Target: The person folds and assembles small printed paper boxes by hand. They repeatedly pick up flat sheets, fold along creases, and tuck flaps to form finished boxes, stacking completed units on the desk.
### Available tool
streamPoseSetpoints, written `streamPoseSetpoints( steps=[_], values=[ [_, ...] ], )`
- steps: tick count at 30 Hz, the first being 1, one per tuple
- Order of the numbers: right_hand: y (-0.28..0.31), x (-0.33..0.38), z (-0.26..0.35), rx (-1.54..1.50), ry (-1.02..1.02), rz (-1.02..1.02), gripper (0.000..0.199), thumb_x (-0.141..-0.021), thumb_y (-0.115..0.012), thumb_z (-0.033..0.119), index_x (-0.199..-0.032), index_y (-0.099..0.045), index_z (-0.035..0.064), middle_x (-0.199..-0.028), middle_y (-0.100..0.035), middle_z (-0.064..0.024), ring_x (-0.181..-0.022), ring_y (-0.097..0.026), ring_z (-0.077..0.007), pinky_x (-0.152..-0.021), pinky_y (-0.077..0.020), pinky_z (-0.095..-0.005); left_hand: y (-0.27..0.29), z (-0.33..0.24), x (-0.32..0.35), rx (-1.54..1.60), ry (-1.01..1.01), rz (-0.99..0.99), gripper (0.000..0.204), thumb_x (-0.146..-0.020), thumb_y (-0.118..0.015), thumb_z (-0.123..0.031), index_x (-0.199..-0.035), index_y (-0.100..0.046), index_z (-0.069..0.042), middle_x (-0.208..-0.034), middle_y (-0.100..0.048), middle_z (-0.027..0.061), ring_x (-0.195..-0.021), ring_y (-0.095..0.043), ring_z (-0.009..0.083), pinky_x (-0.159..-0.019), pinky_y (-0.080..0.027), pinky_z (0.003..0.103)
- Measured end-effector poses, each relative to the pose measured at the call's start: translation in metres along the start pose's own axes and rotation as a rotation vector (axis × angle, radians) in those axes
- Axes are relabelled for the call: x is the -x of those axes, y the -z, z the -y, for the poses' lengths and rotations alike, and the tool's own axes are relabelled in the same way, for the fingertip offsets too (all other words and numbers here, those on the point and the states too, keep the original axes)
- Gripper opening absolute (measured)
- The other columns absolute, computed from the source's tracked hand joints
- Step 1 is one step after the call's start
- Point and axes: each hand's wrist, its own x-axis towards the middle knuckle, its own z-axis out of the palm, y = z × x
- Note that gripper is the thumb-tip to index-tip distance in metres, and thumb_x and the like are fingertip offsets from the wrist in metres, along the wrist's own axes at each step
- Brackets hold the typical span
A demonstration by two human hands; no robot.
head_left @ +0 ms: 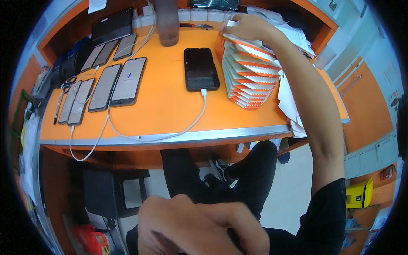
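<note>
A tall, leaning stack of orange-and-white paper packets [250,80] with zigzag edges stands at the right of the orange desk [163,114]. My right hand [246,27] reaches over its far top end, the fingers bent around the top packet [243,41]. Close to the camera at the lower middle is my left hand [199,223], lifted, its fingers curled; whatever they may hold is hidden. Left of the stack lies a black phone [201,70], screen up, with a white charging cable [193,123] plugged into its near end.
Several phones [127,83] lie in rows on the desk's left side, some with cables. A greyish tumbler [168,23] and red-handled pliers [197,26] are at the back. Loose white papers [289,100] lie beside the stack. Under the desk's left stands a black stool [102,191].
</note>
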Motion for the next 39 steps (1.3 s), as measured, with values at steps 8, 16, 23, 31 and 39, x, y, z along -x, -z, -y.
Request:
streamPoseSetpoints(
  steps=[8, 16, 23, 31, 39],
  values=[
    [-0.019, 0.002, -0.006, -0.059, 0.006, -0.021, 0.078, -0.087, -0.056, 0.066, -0.139, -0.062, 0.0072, -0.135, -0.063, -0.0242, -0.122, -0.063, -0.0419, -0.103, -0.0492, -0.0477, 0.038, 0.064, -0.021, 0.262, -0.527, 0.370, 0.022, -0.089, -0.077, -0.010, -0.102, -0.070, 0.005, -0.089, -0.075, 0.0128, -0.087, -0.063, 0.0174, -0.086, -0.042, 0.033],
    [-0.030, 0.030, 0.005, -0.012, -0.022, -0.100, 0.073, -0.093, -0.045, 0.061, -0.144, -0.054, 0.0087, -0.129, -0.062, -0.0314, -0.118, -0.063, -0.0479, -0.103, -0.0491, -0.0494, 0.030, 0.055, -0.016, 0.209, -0.434, 0.352, 0.018, -0.094, -0.068, -0.009, -0.100, -0.069, 0.008, -0.091, -0.070, 0.0120, -0.085, -0.060, 0.0195, -0.081, -0.043, 0.033],
    [-0.040, 0.043, 0.011, 0.104, -0.002, -0.143, 0.071, -0.096, -0.045, 0.055, -0.146, -0.051, 0.0051, -0.133, -0.060, -0.0304, -0.120, -0.061, -0.0484, -0.106, -0.0451, -0.0562, -0.007, 0.064, 0.007, 0.369, -0.359, 0.016, 0.021, -0.097, -0.063, -0.008, -0.102, -0.066, 0.012, -0.094, -0.067, 0.0162, -0.087, -0.058, 0.0185, -0.070, -0.043, 0.027],
    [-0.069, 0.054, 0.012, 0.006, -0.034, -0.137, 0.069, -0.098, -0.048, 0.054, -0.152, -0.042, 0.0122, -0.153, -0.041, -0.0249, -0.140, -0.030, -0.0574, -0.106, -0.0379, -0.0703, 0.018, 0.049, -0.021, 0.203, -0.243, 0.243, 0.026, -0.098, -0.069, -0.016, -0.100, -0.071, 0.010, -0.093, -0.067, 0.0138, -0.082, -0.055, 0.0174, -0.069, -0.041, 0.027],
    [-0.084, 0.082, 0.026, -0.113, -0.107, -0.244, 0.067, -0.097, -0.056, 0.050, -0.152, -0.040, 0.0150, -0.158, -0.031, -0.0228, -0.143, -0.020, -0.0541, -0.099, -0.0419, -0.0749, 0.029, 0.059, -0.028, 0.178, -0.315, 0.347, 0.027, -0.094, -0.076, -0.023, -0.096, -0.078, 0.003, -0.089, -0.065, 0.0095, -0.077, -0.052, 0.0180, -0.066, -0.038, 0.030]
  ],
)
